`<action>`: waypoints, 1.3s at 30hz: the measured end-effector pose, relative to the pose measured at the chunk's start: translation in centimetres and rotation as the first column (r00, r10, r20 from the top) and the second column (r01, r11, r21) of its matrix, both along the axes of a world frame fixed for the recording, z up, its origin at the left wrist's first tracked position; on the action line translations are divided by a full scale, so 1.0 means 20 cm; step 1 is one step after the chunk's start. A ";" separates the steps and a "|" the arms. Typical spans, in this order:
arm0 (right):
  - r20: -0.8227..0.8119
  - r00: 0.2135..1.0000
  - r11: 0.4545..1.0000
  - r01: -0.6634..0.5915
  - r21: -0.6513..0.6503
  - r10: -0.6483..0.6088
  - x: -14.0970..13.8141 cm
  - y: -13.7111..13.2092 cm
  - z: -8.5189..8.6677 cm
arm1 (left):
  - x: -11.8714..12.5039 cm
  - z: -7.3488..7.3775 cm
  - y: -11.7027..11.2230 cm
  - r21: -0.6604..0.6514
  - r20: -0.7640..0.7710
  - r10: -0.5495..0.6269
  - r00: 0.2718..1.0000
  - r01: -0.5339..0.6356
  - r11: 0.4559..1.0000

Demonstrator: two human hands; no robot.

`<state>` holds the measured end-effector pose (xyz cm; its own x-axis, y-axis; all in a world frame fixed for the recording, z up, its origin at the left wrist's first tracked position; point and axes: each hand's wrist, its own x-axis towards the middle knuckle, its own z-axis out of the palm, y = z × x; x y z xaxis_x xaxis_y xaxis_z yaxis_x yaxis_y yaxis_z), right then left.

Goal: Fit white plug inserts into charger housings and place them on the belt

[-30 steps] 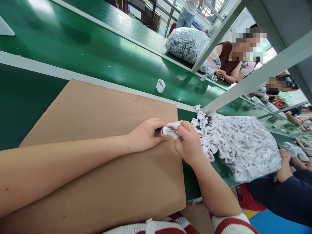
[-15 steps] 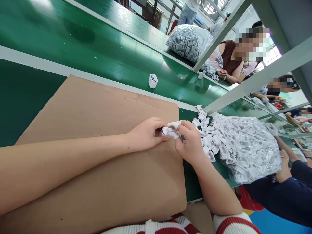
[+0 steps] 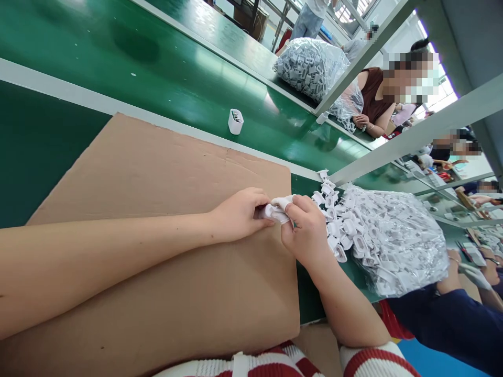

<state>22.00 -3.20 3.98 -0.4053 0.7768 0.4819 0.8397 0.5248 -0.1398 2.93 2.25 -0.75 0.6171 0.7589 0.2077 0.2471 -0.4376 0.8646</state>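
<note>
Both hands meet over the right part of a brown cardboard sheet (image 3: pixel 188 277). My left hand (image 3: pixel 239 213) comes in from the left, thumb and fingers closed on a small white plastic part (image 3: pixel 274 213). From the other side my right hand (image 3: pixel 306 228) pinches the same part. White, cloth-like material (image 3: pixel 283 201) shows at the right fingertips; whether it is a finger cover or a loose cloth I cannot tell. The fingers hide much of the part. Just beyond my right hand lies a pile of loose white plastic pieces (image 3: pixel 334 222).
A clear bag of white pieces (image 3: pixel 404 235) lies at right. On the green belt (image 3: pixel 173 89) stands a white housing (image 3: pixel 236 123). A slanted metal post (image 3: pixel 369 162) rises nearby. Another bag (image 3: pixel 304 68) lies across the belt near a co-worker (image 3: pixel 373 97).
The white housing on the belt has shifted left along with the belt's marks. My hands stay together on the white part with little change, and the view has tilted slightly.
</note>
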 end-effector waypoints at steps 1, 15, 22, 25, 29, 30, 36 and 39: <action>-0.015 1.000 1.000 0.015 -0.005 -0.015 0.00 0.00 0.00 | 0.00 0.00 0.00 -0.004 -0.003 0.000 1.000 0.000 1.000; -0.122 0.946 0.899 0.239 -0.366 -0.301 0.24 0.08 0.01 | -0.15 0.10 0.20 0.028 0.001 0.476 0.880 -0.476 0.879; 0.231 0.782 0.702 0.622 -0.348 -0.578 0.44 0.20 -0.04 | -0.70 0.14 0.78 0.323 -0.229 0.875 0.426 -0.815 0.481; 0.152 0.793 0.724 0.603 -0.335 -0.590 0.44 0.21 -0.04 | -0.84 0.12 0.86 0.233 -0.400 0.842 0.361 -0.849 0.475; 0.018 0.800 0.756 0.573 -0.317 -0.599 0.45 0.20 -0.04 | -0.75 0.13 0.80 0.292 -0.211 0.956 0.202 -0.921 0.259; -0.024 0.801 0.763 0.561 -0.320 -0.599 0.46 0.21 -0.04 | -0.70 0.14 0.78 0.352 -0.117 0.973 0.197 -0.908 0.227; -0.288 0.799 0.834 0.422 -0.356 -0.528 0.48 0.23 -0.08 | -0.54 0.14 0.78 0.387 -0.292 0.839 0.458 -0.746 0.542; -0.378 0.789 0.860 0.350 -0.373 -0.485 0.48 0.24 -0.08 | -0.56 0.14 0.85 0.299 -0.373 0.795 0.478 -0.749 0.591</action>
